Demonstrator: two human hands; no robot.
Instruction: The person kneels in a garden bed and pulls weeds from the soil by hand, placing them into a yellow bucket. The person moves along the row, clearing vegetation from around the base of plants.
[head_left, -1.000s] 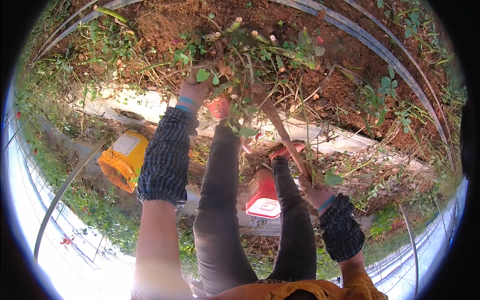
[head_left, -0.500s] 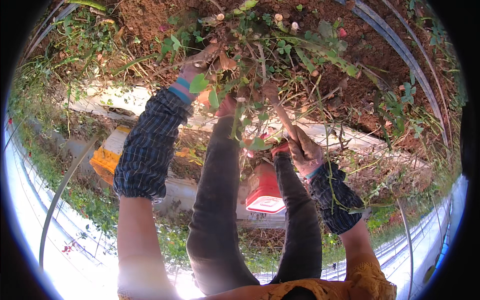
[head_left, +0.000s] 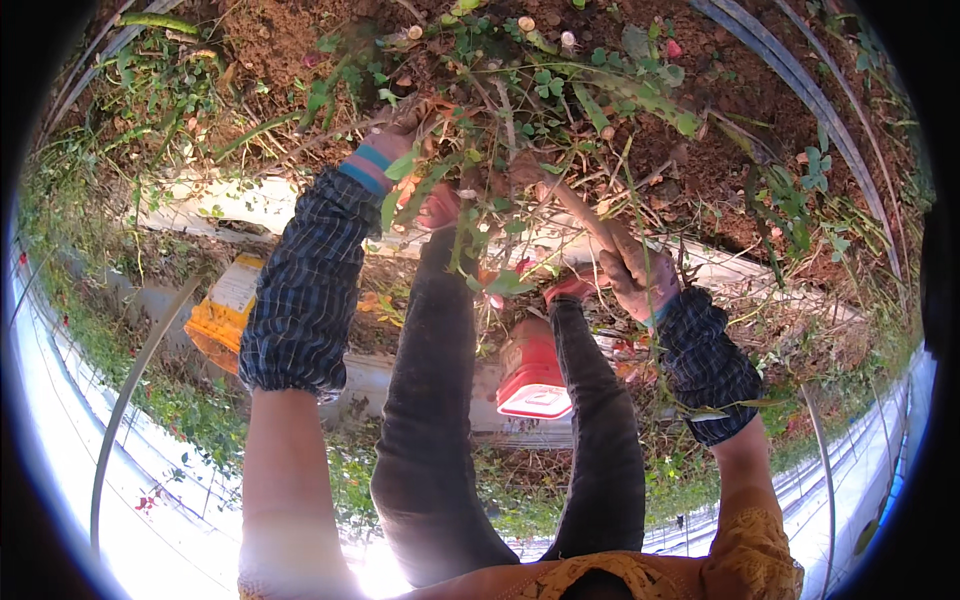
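Observation:
My left hand point(head_left: 392, 143), gloved and with a teal and pink cuff, reaches into the green stems at the foot of a leafy plant point(head_left: 480, 150). Its fingers look curled there, but leaves partly cover them and I cannot make out what they hold. My right hand point(head_left: 642, 272), in a soil-stained glove, is closed round the wooden handle point(head_left: 578, 210) of a hand tool. The handle slants up and left into the plant, where stems hide the tool's working end. Checked sleeve covers point(head_left: 310, 280) wrap both forearms.
Between my legs lies a red plastic container point(head_left: 533, 370); a yellow-orange one point(head_left: 225, 310) is beside my left forearm. Cut stumps point(head_left: 568, 40) and reddish soil point(head_left: 740, 180) lie ahead. A dark hose point(head_left: 800, 85) curves at the far right, and a pale strip point(head_left: 720, 268) crosses the ground.
My right hand has moved right and slightly away from me, with the tool handle still in it. My left hand stays among the stems. The whole view has shifted a little.

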